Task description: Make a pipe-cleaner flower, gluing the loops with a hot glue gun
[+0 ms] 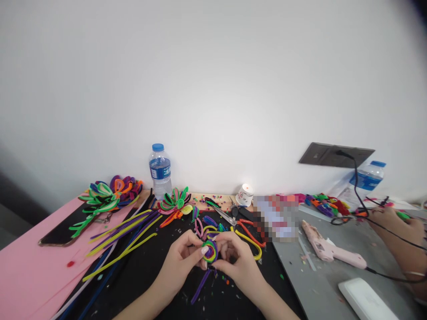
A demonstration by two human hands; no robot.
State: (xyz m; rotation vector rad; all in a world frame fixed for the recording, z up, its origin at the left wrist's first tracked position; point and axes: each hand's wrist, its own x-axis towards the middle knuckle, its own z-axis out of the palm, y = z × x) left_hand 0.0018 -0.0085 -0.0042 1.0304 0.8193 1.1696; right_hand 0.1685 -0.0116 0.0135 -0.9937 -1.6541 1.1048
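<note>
A round coil of rainbow pipe cleaners point(211, 253) with a purple middle faces me, held between both hands over the black mat point(140, 271). My left hand point(182, 260) pinches its left side, thumb on the front. On the opposite edge, my right hand point(237, 258) grips it between thumb and fingers. A purple pipe cleaner point(200, 286) hangs or lies just below the coil; whether it is joined to it I cannot tell. Behind my fingers are looped pipe cleaners point(199, 227), scissors point(227, 217) with red handles and a bent yellow pipe cleaner point(255, 249).
Left stand pipe-cleaner flowers point(100, 198), a phone point(60, 229), loose yellow and purple stems point(123, 226) and a water bottle point(160, 171). A paper cup point(245, 195) is at the back. Right lie a corded glue gun point(333, 251) and a white case point(365, 300), near another person's hand point(395, 229).
</note>
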